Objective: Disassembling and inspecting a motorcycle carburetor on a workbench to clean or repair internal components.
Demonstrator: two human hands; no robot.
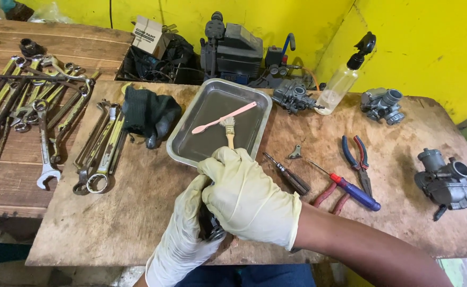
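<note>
R hand (pixel 249 199), gloved, grip closed on a paintbrush (pixel 229 129), bristles inside the metal tray (pixel 188 146) next to a pink toothbrush (pixel 224 117). L hand (pixel 188 234), also gloved, grip wrapped round a dark part (pixel 210 227), mostly hidden, just below the R hand & over the wooden surface (pixel 137 212). 2 screwdrivers (pixel 286 172) & pliers (pixel 356 159) lie to the right; wrenches (pixel 98 151) to the left.

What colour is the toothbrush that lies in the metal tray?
The toothbrush is pale pink, seen clearly in the head view.
</note>
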